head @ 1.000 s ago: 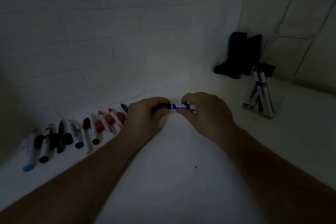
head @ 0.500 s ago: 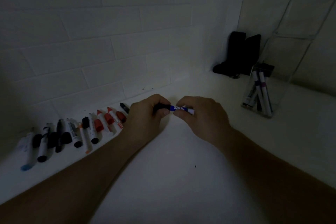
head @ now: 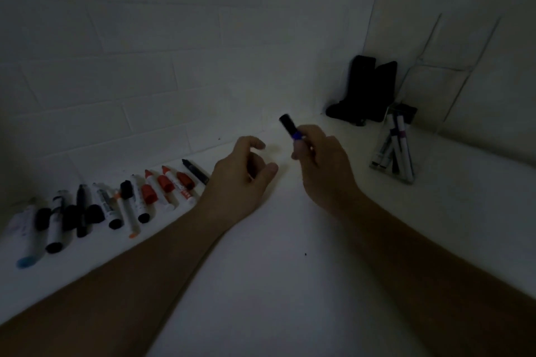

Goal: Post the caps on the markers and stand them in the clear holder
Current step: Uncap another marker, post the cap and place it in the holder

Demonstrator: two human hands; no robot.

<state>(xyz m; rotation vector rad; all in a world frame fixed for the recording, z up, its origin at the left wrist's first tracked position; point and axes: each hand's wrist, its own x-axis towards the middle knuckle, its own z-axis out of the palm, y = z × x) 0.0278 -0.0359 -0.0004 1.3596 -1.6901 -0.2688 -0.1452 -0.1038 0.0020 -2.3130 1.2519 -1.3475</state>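
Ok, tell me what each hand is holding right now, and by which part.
The right hand holds a capped blue marker by its lower barrel, cap end pointing up. The left hand is open and holds nothing.

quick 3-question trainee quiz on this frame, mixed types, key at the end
1. True or false: the left hand is gripping a marker.
2. Which hand holds the blue marker? A) left B) right C) both
3. Fill in: the markers already stowed stand in the ____ at the right, near the wall.

Key:
1. False. The left hand is open and holds nothing, beside the row of loose markers.
2. B. The right hand alone holds it, dark capped end up.
3. clear holder.
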